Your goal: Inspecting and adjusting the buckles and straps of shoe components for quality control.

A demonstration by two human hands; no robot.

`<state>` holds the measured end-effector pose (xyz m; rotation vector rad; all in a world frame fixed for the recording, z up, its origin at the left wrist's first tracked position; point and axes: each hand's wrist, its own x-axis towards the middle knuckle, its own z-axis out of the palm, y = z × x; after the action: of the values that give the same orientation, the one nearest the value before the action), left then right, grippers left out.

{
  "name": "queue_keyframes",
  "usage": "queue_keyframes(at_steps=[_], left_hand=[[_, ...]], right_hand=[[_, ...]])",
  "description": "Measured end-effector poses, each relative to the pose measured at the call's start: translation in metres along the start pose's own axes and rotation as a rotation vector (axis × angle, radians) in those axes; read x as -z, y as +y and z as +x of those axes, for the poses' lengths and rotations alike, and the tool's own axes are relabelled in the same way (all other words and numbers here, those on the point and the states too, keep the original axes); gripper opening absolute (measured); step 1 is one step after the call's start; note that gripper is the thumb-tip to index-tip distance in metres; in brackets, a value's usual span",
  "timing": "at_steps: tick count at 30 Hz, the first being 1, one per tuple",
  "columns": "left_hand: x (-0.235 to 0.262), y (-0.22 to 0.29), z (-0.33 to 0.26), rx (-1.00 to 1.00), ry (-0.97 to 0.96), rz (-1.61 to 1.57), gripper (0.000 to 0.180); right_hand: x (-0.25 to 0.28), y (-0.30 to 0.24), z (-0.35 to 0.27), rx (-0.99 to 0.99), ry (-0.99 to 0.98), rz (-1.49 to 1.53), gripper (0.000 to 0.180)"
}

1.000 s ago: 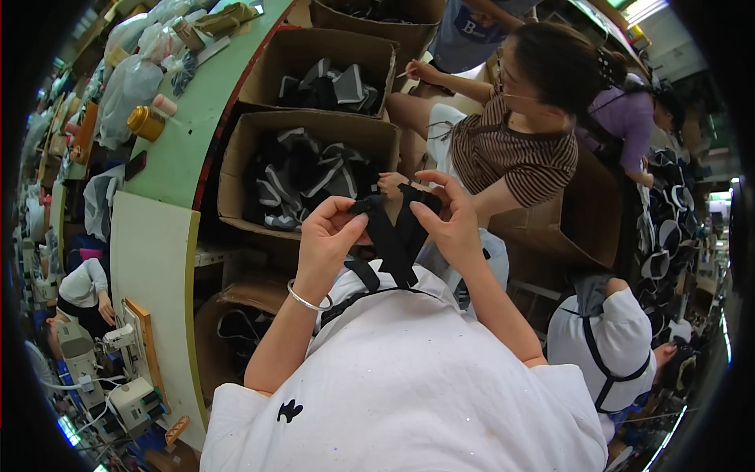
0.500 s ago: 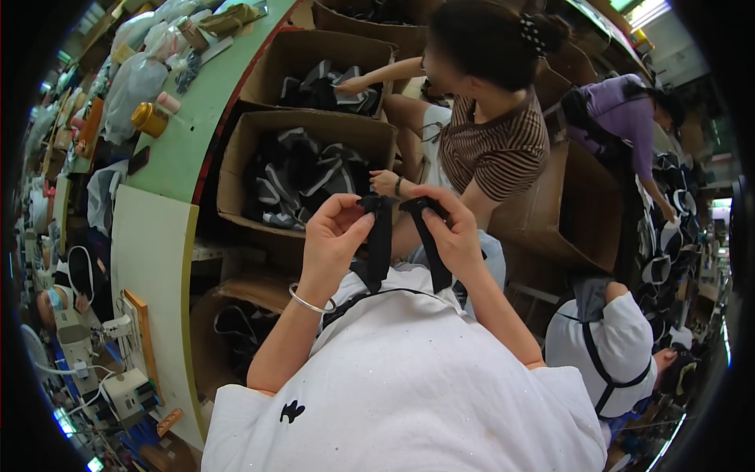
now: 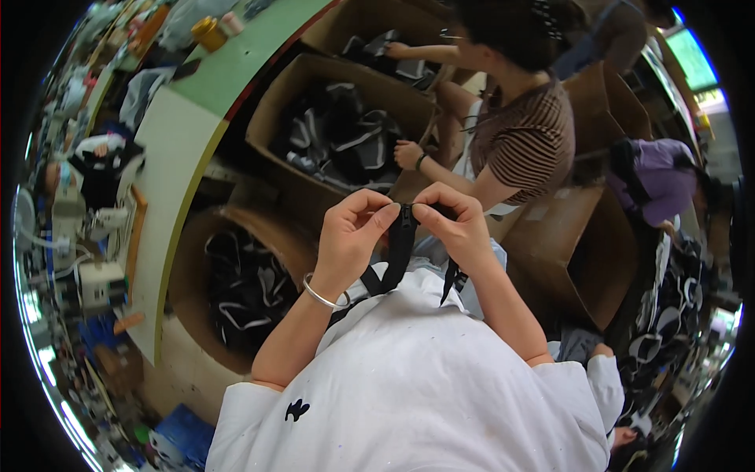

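In front of my white shirt, both hands hold a black zipper [image 3: 399, 250] with a slider near its upper end. My left hand [image 3: 346, 236] pinches its top between thumb and fingers. Close beside it, my right hand [image 3: 462, 230] is closed in a pinch on the same end, the fingertips of the two hands almost meeting. Black tape hangs below the fingers toward my lap, and part of it drops under my right hand. What lies between the fingertips is partly hidden.
Ahead, a cardboard box [image 3: 285, 98] holds black pieces with pale edging; a rounded carton [image 3: 185, 287] at left holds more. A co-worker in a striped top [image 3: 528, 134] sits ahead, one hand in a farther box. A pale tabletop [image 3: 177, 138] runs along my left; an open carton [image 3: 543, 228] stands right.
My hands have come together; the two black ends held apart before now meet at the fingertips, with a slider showing. The view has shifted, bringing more of the left carton into sight.
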<state>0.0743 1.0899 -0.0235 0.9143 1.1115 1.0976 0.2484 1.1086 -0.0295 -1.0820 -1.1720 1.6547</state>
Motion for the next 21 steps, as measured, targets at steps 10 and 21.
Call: queue_keyframes(at_steps=[10,21], left_hand=[[0.025,-0.005,-0.065,-0.041,0.196,-0.073,0.013],[0.112,-0.034,-0.211,-0.147,0.498,-0.132,0.012]], right_hand=[[-0.03,0.012,-0.017,-0.188,-0.228,-0.005,0.017],[-0.173,0.043,-0.061,-0.149,-0.56,-0.273,0.018]])
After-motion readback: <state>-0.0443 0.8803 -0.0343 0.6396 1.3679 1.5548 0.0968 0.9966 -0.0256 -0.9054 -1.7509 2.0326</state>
